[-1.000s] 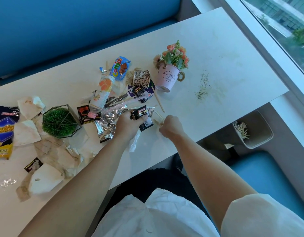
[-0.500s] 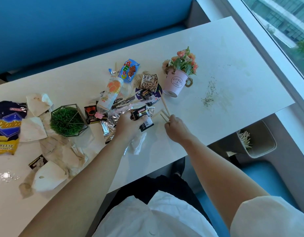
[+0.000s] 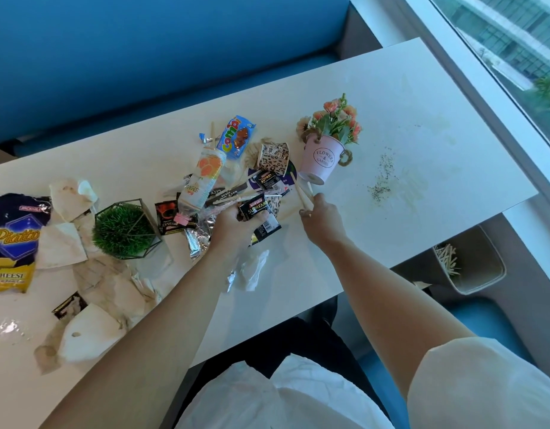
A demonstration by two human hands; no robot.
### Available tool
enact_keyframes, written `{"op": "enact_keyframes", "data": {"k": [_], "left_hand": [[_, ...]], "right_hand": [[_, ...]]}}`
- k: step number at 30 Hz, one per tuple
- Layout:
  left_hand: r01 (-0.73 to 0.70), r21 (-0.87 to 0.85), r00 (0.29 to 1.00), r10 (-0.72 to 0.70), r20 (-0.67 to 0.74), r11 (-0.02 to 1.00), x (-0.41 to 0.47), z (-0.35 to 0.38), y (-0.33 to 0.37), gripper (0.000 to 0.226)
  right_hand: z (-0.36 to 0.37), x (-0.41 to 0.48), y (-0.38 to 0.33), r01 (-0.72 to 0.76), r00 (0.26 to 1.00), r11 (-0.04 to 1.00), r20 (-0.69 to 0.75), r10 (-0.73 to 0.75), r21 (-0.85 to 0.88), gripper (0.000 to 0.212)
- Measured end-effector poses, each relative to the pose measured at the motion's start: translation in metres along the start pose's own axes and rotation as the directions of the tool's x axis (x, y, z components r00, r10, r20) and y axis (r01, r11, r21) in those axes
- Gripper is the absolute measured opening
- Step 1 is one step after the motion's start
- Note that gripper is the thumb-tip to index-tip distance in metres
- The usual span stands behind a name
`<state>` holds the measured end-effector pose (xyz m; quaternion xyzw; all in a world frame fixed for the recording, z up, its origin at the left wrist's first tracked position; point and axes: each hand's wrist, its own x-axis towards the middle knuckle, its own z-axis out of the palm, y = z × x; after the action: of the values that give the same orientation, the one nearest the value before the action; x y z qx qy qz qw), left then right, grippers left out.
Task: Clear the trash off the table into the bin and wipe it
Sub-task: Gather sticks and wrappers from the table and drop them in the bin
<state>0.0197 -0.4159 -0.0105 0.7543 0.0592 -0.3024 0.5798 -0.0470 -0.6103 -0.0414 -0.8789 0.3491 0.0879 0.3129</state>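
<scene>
Left hand (image 3: 236, 226) sits knuckles-up in the middle of the trash heap, thumb and fingers curled round a black coffee sachet (image 3: 257, 209). Crinkled silver foil (image 3: 195, 241) touches its left side, and I cannot tell whether the hand holds that as well. Right hand (image 3: 322, 218) is just beside it, fingers closed on at least 2 thin wooden sticks (image 3: 300, 193), whose free ends point up toward the pink flower pot (image 3: 321, 161).

Most of the trash still lies on the white surface (image 3: 422, 113). Beyond the left hand are an orange drink bottle (image 3: 202, 178) on its side, a blue snack wrapper (image 3: 236, 137), a leopard-print paper cup (image 3: 275, 156) tipped over, and a second black sachet (image 3: 267, 181). Further left stands a green grass ball (image 3: 125, 230) in a wire frame, ringed by stained napkins (image 3: 63, 246). A big chips bag (image 3: 10, 243) lies at the left edge. A patch of dark crumbs (image 3: 380, 188) is scattered to the right of the flower pot, well apart from the heap.

The grey bin (image 3: 487, 267) stands on the floor below the right end of the surface, with a bunch of pale sticks (image 3: 447, 261) already inside. A blue bench (image 3: 143, 57) runs along the far side, and a window (image 3: 515, 41) along the right.
</scene>
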Motion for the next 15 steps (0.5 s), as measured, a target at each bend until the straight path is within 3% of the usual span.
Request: {"op": "enact_keyframes", "data": {"k": [7,15], "left_hand": [[-0.023,-0.021,1.0,0.024,0.005,1.0,0.0,-0.004,0.001,0.011],[-0.035,0.001,0.999,0.035,0.002,0.999,0.0,-0.007,-0.003,0.014]], "right_hand": [[-0.005,0.01,-0.006,-0.044,0.999,0.993,0.017,0.046,-0.113,0.01],[-0.008,0.012,-0.013,0.037,0.994,0.972,0.112,-0.011,-0.233,0.005]]}}
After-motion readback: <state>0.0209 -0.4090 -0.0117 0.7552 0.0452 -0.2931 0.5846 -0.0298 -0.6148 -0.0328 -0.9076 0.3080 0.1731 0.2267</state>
